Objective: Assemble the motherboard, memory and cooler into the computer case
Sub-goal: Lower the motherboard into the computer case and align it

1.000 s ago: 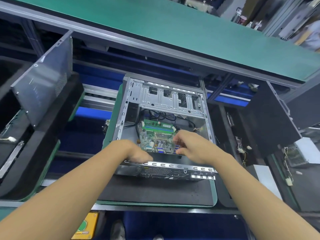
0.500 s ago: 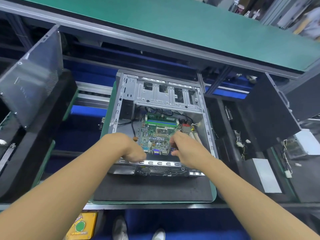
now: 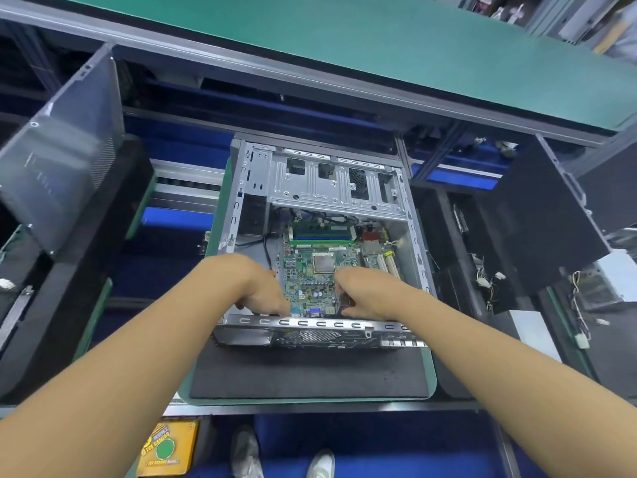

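Note:
An open silver computer case lies on a dark mat. Inside it lies the green motherboard, with a memory stick seated along its far edge and a bare processor in the middle. My left hand grips the board's near left corner, fingers curled at the port edge. My right hand holds the near right edge, fingers curled over the ports. No cooler is on the board.
A grey side panel leans at the left and a black panel at the right. Loose cables and a power supply lie far right. A green shelf runs overhead at the back. My shoes show below.
Both hands have lowered the motherboard deeper into the case and drawn toward its near edge, uncovering the processor and slots. The camera has moved closer.

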